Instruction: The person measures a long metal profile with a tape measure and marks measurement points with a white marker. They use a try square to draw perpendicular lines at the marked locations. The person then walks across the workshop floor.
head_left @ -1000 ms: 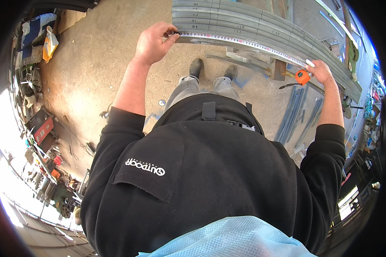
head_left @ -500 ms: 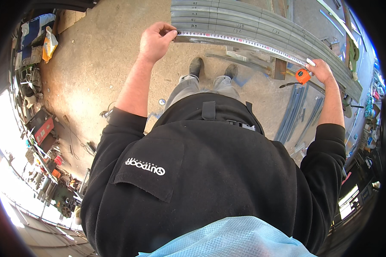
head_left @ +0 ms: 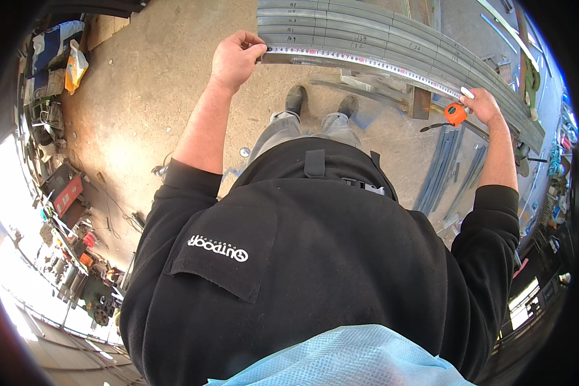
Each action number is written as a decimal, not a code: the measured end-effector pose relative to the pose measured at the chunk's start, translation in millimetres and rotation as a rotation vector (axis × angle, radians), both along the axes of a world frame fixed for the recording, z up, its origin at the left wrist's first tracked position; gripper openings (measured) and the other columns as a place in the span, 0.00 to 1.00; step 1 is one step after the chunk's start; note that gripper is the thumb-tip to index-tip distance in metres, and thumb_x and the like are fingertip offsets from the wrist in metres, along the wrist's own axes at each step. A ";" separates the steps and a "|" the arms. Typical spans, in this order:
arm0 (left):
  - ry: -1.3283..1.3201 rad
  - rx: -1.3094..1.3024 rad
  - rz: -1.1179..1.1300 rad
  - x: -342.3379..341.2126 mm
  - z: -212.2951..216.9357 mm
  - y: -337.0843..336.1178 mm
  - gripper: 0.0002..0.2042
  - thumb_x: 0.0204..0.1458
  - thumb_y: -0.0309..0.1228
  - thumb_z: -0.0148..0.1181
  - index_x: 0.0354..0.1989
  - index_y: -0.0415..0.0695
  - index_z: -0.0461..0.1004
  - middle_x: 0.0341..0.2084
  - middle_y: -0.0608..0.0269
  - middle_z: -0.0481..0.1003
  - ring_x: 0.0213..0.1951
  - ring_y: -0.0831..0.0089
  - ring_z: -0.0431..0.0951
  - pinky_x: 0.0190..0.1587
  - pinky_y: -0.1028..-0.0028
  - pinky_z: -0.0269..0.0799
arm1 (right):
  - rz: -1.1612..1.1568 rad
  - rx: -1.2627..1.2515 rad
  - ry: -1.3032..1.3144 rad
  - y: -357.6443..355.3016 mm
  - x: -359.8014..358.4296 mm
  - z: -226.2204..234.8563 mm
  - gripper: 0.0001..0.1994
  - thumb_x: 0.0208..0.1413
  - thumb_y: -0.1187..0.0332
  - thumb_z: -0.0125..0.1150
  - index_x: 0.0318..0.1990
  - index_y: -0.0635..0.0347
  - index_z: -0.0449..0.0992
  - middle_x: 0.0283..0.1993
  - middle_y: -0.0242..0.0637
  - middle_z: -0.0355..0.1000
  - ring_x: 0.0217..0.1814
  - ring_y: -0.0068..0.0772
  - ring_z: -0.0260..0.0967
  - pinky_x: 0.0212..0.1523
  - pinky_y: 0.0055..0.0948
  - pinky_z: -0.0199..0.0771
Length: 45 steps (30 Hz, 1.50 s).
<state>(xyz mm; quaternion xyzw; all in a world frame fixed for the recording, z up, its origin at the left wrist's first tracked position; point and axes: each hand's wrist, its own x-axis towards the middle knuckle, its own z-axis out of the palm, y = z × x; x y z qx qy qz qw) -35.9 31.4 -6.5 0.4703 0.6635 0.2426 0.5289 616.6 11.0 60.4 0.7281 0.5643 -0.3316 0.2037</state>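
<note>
A person seen from above wears a black fleece pullover (head_left: 315, 270) that fills the centre and lower part of the frame. Its sleeves are pushed up to about the elbow, leaving both forearms bare. A square chest pocket flap at lower left carries white lettering. A pale blue mesh-like fabric (head_left: 341, 360) shows at the bottom edge. Grey trousers (head_left: 302, 125) and dark shoes (head_left: 296, 100) appear at upper centre. A small black strap loop sits at the pullover's hem.
</note>
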 end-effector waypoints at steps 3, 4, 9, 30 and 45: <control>-0.008 -0.013 0.002 -0.2 0.8 1.4 0.08 0.60 0.31 0.71 0.45 0.42 0.86 0.32 0.66 0.82 0.35 0.76 0.80 0.41 0.71 0.78 | -0.006 -0.001 0.006 -0.1 0.5 -0.2 0.17 0.64 0.55 0.72 0.47 0.60 0.89 0.30 0.37 0.82 0.32 0.33 0.79 0.40 0.39 0.78; -0.011 -0.014 0.005 -0.4 0.6 1.8 0.08 0.60 0.31 0.71 0.45 0.42 0.86 0.32 0.66 0.82 0.35 0.76 0.80 0.41 0.71 0.78 | -0.006 -0.004 0.003 -0.2 1.1 -0.8 0.17 0.64 0.55 0.72 0.47 0.60 0.89 0.30 0.37 0.82 0.32 0.32 0.79 0.40 0.38 0.78; -0.034 -0.009 0.002 -1.4 -0.5 2.2 0.08 0.60 0.30 0.72 0.44 0.41 0.86 0.31 0.66 0.82 0.34 0.76 0.80 0.40 0.71 0.78 | -0.018 0.007 0.034 -1.3 5.1 -5.2 0.17 0.64 0.55 0.73 0.48 0.60 0.90 0.30 0.38 0.81 0.32 0.32 0.79 0.39 0.38 0.78; 0.137 0.086 0.098 -22.0 3.1 -17.6 0.14 0.62 0.32 0.72 0.53 0.39 0.84 0.39 0.63 0.85 0.39 0.73 0.83 0.45 0.69 0.80 | 0.181 0.110 0.060 -13.0 -7.0 13.5 0.15 0.63 0.53 0.72 0.42 0.55 0.89 0.34 0.45 0.83 0.39 0.52 0.81 0.42 0.47 0.77; 0.576 0.160 0.200 31.2 59.5 -136.2 0.13 0.61 0.34 0.75 0.47 0.39 0.85 0.34 0.62 0.86 0.35 0.75 0.83 0.44 0.71 0.81 | 0.402 0.279 0.455 -21.2 -3.8 30.6 0.12 0.60 0.61 0.70 0.34 0.62 0.83 0.28 0.49 0.73 0.32 0.53 0.71 0.37 0.46 0.71</control>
